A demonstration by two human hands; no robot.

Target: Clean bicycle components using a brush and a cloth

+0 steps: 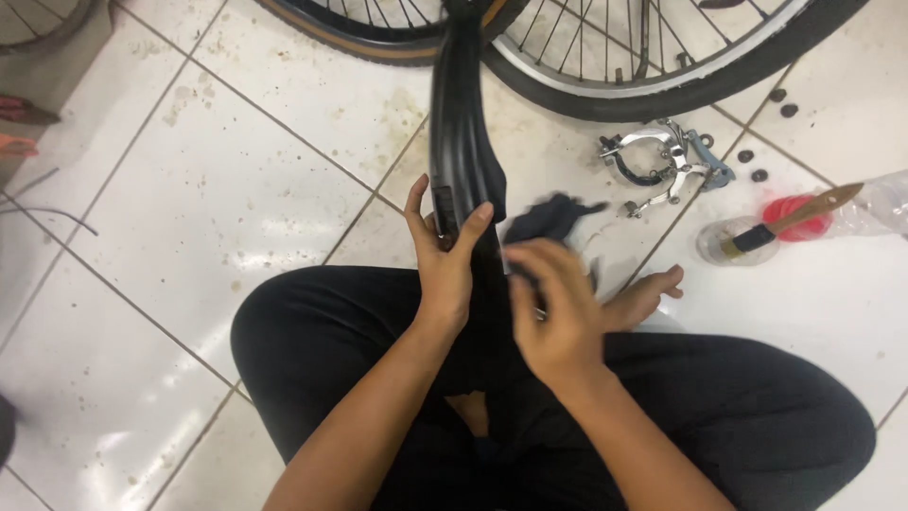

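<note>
Fingers of the left hand (445, 260) close around a black mudguard (461, 142), thumb on its right edge, palm behind it. The right hand (553, 308) is closed on a dark cloth (549, 218), pressed against the mudguard just below the left-hand grip. The mudguard runs upright from the lap toward two bicycle wheels (662, 66) at the top edge. Right of the hands, on the white tiled floor (189, 208), lie a metal brake caliper (662, 161) and a brush (790, 220) resting across a small jar. Floor left of the knees is open.
</note>
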